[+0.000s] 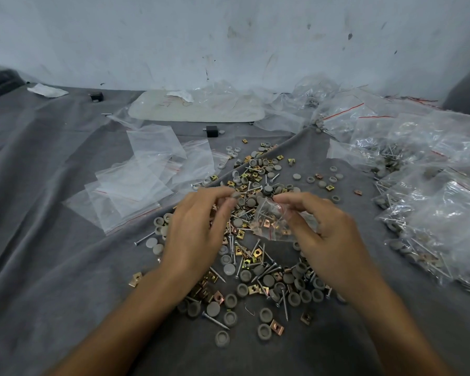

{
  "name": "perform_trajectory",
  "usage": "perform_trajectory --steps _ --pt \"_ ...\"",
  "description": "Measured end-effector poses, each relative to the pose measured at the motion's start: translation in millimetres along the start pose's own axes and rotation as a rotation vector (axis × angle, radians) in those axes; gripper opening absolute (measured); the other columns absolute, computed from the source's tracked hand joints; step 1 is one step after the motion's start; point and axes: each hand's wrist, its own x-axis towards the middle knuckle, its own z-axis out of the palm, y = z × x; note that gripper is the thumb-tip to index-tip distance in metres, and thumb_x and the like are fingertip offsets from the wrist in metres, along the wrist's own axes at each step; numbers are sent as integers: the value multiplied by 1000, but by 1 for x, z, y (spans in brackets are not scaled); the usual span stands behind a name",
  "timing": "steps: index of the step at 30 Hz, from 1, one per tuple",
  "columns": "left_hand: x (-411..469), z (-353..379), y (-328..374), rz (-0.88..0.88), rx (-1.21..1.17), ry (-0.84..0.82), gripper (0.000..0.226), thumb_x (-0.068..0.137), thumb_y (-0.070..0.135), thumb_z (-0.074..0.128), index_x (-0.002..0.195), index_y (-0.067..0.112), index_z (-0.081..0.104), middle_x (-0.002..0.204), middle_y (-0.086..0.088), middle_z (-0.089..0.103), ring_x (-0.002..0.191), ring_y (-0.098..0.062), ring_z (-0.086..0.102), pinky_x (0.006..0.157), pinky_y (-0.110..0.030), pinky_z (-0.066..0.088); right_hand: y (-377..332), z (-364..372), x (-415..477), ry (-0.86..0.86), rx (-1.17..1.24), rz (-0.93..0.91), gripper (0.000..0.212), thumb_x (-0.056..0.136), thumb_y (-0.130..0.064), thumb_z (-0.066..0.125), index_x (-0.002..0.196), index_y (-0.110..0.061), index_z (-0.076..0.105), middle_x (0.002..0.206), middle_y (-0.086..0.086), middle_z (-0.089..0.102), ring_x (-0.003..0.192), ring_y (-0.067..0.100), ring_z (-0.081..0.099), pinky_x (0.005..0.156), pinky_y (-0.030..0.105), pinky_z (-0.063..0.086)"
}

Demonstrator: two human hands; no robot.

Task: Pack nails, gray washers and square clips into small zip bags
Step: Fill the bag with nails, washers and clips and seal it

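Zip bag (269, 223) pinched at mouth by right hand (329, 234), held over pile; square clips and gray washers showing inside. Left hand (198, 232) just beside it, fingertips pinching one gray washer (235, 196) near bag mouth. Loose pile (258, 270) of nails, washers, clips spread under and between both hands on gray cloth (52, 267). Empty bags (141, 191) left of left hand; filled bags (432, 213) well right of right hand.

Part-filled small zip bag (269, 226) held in right grip (329, 240); one gray washer (235, 195) pinched in left grip (198, 229); nails (285, 302), square clips (277, 327) heaped beneath.
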Motion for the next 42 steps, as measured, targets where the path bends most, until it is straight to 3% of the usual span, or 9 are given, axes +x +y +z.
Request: perform_trajectory --steps 6,9,13,17,25,30,36,39,42 --pt "-5 4 11 132 -39 -175 35 98 36 59 130 22 66 108 8 65 98 -9 59 83 -35 51 -1 0 0 -7 -11 9 27 102 -22 61 120 -41 68 113 -17 66 115 1 58 89 10 44" --pt "-1 2 5 63 -30 -173 34 103 34 53 136 27 60 108 13 60 100 -5 55 85 -28 44 -1 -1 0 -9 -2 11 27 102 -22 61 120 -41 68 113 -19 67 115 3 59 91 21 48" --pt "8 -9 -16 -91 8 -90 18 100 34 56 114 30 67 101 22 61 94 3 56 81 -26 47 -2 -1 1 14 8 20 28 102 -21 61 118 -42 69 111 -23 67 116 0 58 93 21 47" --pt "10 -14 -29 -78 117 -248 8 97 35 60 95 32 68 88 21 62 85 2 55 75 -31 47 -2 -1 1 27 9 12 26 102 -22 61 118 -40 69 108 -27 67 116 2 58 94 27 49" --pt "8 -11 -23 -14 345 -487 25 95 53 55 112 37 66 106 16 61 102 -9 55 80 -30 37 -1 -2 1 24 11 20 27 102 -19 60 118 -39 70 111 -23 67 117 2 59 96 30 51" --pt "9 -13 -25 -49 307 -491 9 96 46 59 96 37 58 91 21 56 91 -7 55 78 -32 43 0 -2 1 22 9 22 28 102 -19 60 118 -40 70 110 -22 67 115 2 59 95 31 52" --pt "9 -12 -28 -157 156 -440 16 94 40 66 82 35 56 82 18 59 79 4 53 60 -21 34 0 -3 0 25 2 7 27 102 -19 60 119 -39 70 108 -25 67 116 3 59 94 30 50" --pt "9 -14 -31 -173 143 -403 11 94 37 65 87 35 58 84 17 61 81 5 54 61 -19 36 0 -3 1 25 -6 2 27 102 -19 61 119 -38 70 111 -26 67 117 2 58 94 28 50" --pt "10 -17 -30 -89 201 -470 12 96 38 64 107 38 67 100 20 61 92 -1 57 76 -27 48 0 -3 1 19 -13 5 27 102 -20 61 120 -38 70 113 -25 67 118 0 57 93 25 49"
